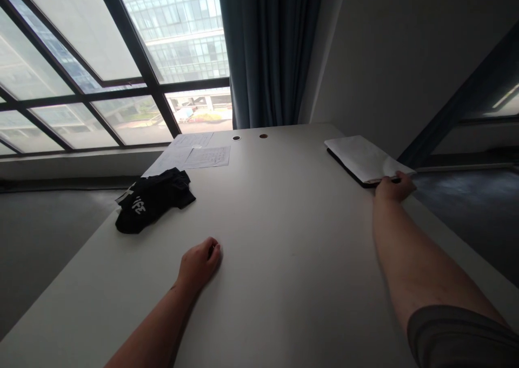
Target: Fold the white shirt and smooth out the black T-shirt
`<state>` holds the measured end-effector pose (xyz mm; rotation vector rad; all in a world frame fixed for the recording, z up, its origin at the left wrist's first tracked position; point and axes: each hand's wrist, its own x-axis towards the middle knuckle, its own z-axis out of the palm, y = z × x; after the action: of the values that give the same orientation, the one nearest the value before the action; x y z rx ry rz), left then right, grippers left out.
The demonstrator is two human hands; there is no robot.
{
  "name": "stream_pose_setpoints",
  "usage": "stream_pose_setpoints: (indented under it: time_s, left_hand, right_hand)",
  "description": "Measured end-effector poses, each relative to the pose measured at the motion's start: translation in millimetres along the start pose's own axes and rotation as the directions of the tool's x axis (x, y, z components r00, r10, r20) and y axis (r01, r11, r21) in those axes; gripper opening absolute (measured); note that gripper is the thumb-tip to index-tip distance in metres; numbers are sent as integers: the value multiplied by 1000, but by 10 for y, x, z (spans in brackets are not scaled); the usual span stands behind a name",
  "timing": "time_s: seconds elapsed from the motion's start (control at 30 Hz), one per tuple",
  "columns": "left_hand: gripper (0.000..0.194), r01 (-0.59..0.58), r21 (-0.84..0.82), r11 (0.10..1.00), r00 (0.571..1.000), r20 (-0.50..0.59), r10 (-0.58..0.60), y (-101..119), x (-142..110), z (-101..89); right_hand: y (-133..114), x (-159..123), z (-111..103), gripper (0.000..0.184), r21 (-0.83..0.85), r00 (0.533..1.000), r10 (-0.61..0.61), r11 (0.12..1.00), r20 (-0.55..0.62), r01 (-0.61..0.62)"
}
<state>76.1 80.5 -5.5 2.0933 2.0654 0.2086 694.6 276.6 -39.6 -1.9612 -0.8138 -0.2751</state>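
Observation:
My left hand (200, 262) rests on the white table with its fingers curled in, and nothing shows in them. Up and to its left lies a crumpled black cloth (156, 200) with white lettering, apart from the hand. At the right side of the table, my right hand (395, 187) grips the near corner of a white paper sheet (363, 156). The sheet lies over a thin dark flat object (344, 169), of which only a black edge shows. Whether my fingers also hold that dark object, I cannot tell.
Printed sheets (208, 156) lie at the table's far left. Two round holes (237, 138) are set near the far edge of the white table (279, 222). Beyond stand a window (190, 33), a blue curtain (267, 54) and a wall (385, 49).

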Motion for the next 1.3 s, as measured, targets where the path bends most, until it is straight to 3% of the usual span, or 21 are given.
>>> stream_pose_setpoints:
  time_s: [0.13,0.33,0.5,0.57,0.63,0.73,0.8,0.87,0.93,1.03,1.2,1.3]
  left_hand:
    - [23,5,-4,1000,1000,6,-5,3,12,1]
    - [25,-74,-34,997,997,-7,74,36,283,9]
    - [27,-83,-66,994,989,-126,74,-91,698,36]
    - [24,-103,-64,993,966,-246,84,-256,856,4]
    - [29,-92,-43,995,905,-421,65,-489,997,-54]
    - [43,109,-115,987,768,-620,-157,-875,1174,-136]
    - [52,207,-152,967,743,-618,-256,-1074,1267,-156]
    - [60,267,-173,948,754,-575,-317,-1186,1337,-152]
    - [66,291,-176,940,762,-551,-339,-1224,1383,-145]
    - [68,321,-177,930,729,-580,-362,-1228,1425,-161]
    - [37,388,-197,900,698,-575,-427,-1295,1515,-219]
    - [30,379,-215,900,692,-580,-430,-1372,1571,-217]
  right_hand:
    - [-89,-143,-18,39,-133,983,168,978,75,-157]
    - [-212,-384,-110,25,-197,945,56,980,323,10]
    - [-251,-701,-259,23,-204,881,-40,967,471,154]
    - [-262,-889,-320,26,-169,844,-122,955,522,243]
    - [-278,-1102,-387,30,-97,785,-247,927,568,362]
    - [-330,-1424,-509,34,44,666,-426,860,612,509]
    - [-389,-1611,-592,36,120,593,-498,819,632,561]
    - [-461,-1768,-662,38,165,537,-531,795,655,584]
    - [-537,-1905,-719,39,192,494,-545,779,678,596]
    - [-636,-2107,-808,40,226,448,-566,759,692,611]
    - [-729,-2469,-1054,40,298,382,-608,729,696,616]
    - [-772,-2588,-1180,40,329,357,-618,724,701,607]
